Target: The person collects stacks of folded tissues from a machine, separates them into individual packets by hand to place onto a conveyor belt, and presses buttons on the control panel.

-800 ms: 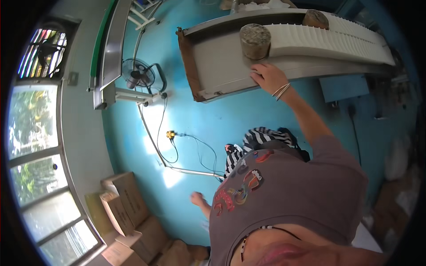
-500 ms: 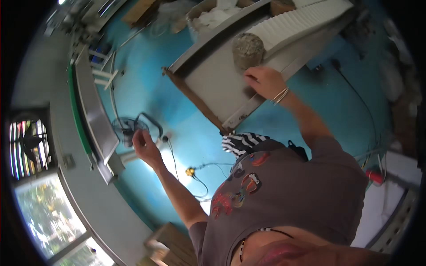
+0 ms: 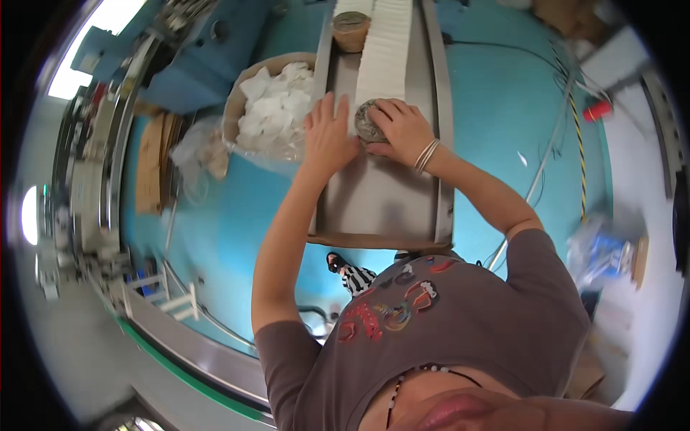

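Observation:
My right hand (image 3: 404,135) is closed over a round, mottled grey block (image 3: 366,123), its fingers across the top and thumb along the near side. The block stands in a long metal tray (image 3: 381,205), against the near end of a row of thin white folded sheets (image 3: 385,61). My left hand (image 3: 330,140) is at the tray's left wall, fingers stretched out and apart, with nothing in it. Its thumb comes close to the block; I cannot tell whether they touch. At the row's far left stands a second round block, brown-sided (image 3: 351,31).
Left of the tray stands a lined bin (image 3: 231,115) full of crumpled white pieces. Flattened cardboard (image 3: 152,165) and a clear plastic bag (image 3: 194,154) lie beyond it. A cable (image 3: 503,47) and a yellow-black striped strip (image 3: 577,136) run across the blue floor at right.
The view has swung round to face the tray. My left hand has come from away at the left to the tray's left wall. My right hand has closed over the grey block.

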`<state>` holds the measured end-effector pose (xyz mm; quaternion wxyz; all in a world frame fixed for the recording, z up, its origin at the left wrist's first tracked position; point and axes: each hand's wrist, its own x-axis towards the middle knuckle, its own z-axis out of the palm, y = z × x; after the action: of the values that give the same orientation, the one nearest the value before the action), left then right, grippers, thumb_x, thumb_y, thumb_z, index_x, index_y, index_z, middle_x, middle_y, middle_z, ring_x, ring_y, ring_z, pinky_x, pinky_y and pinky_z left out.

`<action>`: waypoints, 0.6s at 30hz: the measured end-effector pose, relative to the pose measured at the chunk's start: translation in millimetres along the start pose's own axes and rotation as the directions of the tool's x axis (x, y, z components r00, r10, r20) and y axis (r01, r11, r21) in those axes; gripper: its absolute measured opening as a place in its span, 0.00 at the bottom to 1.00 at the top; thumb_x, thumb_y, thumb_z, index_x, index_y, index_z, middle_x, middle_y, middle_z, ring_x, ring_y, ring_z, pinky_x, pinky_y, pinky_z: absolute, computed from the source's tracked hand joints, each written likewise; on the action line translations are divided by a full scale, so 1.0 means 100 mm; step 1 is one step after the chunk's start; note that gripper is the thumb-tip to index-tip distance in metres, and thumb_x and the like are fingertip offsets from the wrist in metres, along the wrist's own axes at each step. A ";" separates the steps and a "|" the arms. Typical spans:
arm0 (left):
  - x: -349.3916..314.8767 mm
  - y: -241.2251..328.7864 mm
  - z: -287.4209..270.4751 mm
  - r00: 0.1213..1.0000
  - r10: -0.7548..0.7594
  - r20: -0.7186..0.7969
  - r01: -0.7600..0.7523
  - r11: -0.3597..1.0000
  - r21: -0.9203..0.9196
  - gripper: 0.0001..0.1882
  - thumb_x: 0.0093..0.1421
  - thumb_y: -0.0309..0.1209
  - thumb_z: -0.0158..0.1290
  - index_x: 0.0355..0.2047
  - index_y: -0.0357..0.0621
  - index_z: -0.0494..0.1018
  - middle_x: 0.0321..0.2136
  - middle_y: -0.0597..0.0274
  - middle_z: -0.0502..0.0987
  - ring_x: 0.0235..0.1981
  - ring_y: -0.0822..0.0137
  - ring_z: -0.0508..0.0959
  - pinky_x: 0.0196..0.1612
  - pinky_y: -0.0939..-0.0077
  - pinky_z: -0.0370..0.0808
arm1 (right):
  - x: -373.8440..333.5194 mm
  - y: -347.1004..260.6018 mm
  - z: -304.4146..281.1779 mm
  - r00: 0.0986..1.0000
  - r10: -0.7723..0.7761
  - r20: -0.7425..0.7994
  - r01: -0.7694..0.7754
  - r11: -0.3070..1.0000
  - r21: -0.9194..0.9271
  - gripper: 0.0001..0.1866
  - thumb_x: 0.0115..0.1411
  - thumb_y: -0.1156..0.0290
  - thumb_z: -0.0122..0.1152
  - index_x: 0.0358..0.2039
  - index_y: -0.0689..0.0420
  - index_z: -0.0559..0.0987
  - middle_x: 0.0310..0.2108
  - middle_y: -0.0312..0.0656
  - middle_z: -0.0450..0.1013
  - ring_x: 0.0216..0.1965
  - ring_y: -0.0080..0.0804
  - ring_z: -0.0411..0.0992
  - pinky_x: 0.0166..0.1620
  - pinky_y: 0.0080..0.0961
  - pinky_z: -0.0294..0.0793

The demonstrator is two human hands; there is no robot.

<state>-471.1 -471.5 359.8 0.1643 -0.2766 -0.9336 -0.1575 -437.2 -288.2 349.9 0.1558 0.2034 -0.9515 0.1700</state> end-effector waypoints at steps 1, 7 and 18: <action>0.08 -0.09 0.09 0.994 0.107 0.034 -0.107 0.994 0.025 0.38 0.42 0.29 0.60 0.56 0.42 0.60 0.53 0.43 0.61 0.54 0.44 0.61 0.55 0.54 0.58 | 0.01 -0.07 0.01 1.000 0.011 0.029 -0.010 0.999 -0.035 0.32 0.44 0.54 0.67 0.48 0.53 0.70 0.52 0.45 0.64 0.56 0.42 0.60 0.51 0.38 0.65; 0.40 -0.42 0.49 0.929 0.369 -0.030 -0.371 0.926 -0.075 0.39 0.42 0.29 0.59 0.57 0.40 0.58 0.54 0.44 0.61 0.54 0.45 0.62 0.55 0.54 0.57 | -0.01 -0.11 0.07 0.985 0.171 -0.017 -0.171 0.985 -0.018 0.26 0.43 0.56 0.66 0.41 0.53 0.70 0.51 0.43 0.65 0.54 0.43 0.62 0.52 0.39 0.66; 0.93 -0.65 0.86 0.791 0.610 -0.045 -0.604 0.766 -0.219 0.37 0.47 0.40 0.60 0.56 0.42 0.60 0.55 0.46 0.61 0.56 0.46 0.60 0.55 0.50 0.56 | -0.17 -1.06 0.17 0.790 0.588 -0.173 -0.506 0.784 0.359 0.25 0.47 0.55 0.67 0.41 0.55 0.72 0.49 0.40 0.68 0.50 0.35 0.67 0.50 0.32 0.70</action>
<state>-601.1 -447.0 306.0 0.1611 -0.5821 -0.7727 -0.1952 -379.1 -380.1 356.3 0.1979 -0.0891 -0.9016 0.3741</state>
